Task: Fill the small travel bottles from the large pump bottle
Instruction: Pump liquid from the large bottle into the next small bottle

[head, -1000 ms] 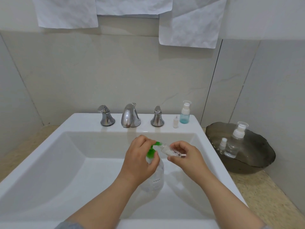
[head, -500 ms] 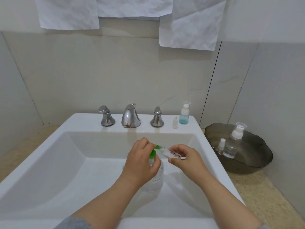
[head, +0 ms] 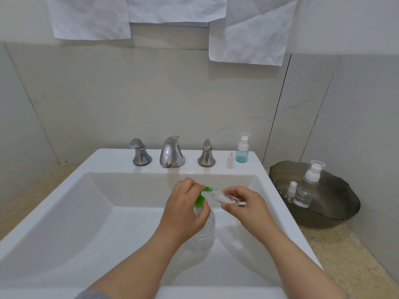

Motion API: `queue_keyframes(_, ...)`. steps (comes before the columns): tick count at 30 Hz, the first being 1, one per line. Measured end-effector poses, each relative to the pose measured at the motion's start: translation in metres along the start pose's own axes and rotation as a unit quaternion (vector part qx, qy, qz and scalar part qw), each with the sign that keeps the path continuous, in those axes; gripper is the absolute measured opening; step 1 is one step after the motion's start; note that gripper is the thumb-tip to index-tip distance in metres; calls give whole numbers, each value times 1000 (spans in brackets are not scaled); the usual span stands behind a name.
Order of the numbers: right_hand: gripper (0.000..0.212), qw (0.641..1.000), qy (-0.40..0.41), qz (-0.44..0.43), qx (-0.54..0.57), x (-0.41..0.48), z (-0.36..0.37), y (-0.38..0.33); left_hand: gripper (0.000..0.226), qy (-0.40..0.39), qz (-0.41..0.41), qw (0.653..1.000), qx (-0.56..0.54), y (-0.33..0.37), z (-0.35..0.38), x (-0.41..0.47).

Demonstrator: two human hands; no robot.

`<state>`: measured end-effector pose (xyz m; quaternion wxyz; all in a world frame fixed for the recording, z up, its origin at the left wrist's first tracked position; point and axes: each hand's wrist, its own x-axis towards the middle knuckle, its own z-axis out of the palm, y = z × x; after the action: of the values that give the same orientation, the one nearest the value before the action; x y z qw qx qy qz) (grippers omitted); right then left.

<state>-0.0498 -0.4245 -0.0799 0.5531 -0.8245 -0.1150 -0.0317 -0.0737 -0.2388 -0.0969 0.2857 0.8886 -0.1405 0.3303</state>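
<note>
A large clear pump bottle with a green pump head stands in the white sink. My left hand is closed over the pump head. My right hand holds a small clear travel bottle tilted sideways, its mouth touching the green nozzle tip; white liquid shows inside it. A small blue travel bottle and a tiny white cap stand on the sink's back ledge at the right.
A chrome faucet with two handles sits at the back. A dark glass dish on the right counter holds a clear pump bottle and a small spray bottle. White towels hang above.
My left hand has pressed a little lower on the green pump head. The small bottle stays at the nozzle, and more white liquid shows in it.
</note>
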Motion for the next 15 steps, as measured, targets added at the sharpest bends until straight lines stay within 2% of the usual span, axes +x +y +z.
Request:
queue_keyframes(5, 32, 1000, 14, -13, 12, -1, 0, -3, 32, 6, 5, 1000, 0, 0, 0, 0)
queue_keyframes(15, 27, 1000, -4, 1, 5, 0, 0, -2, 30, 27, -5, 1000, -1, 3, 4, 1)
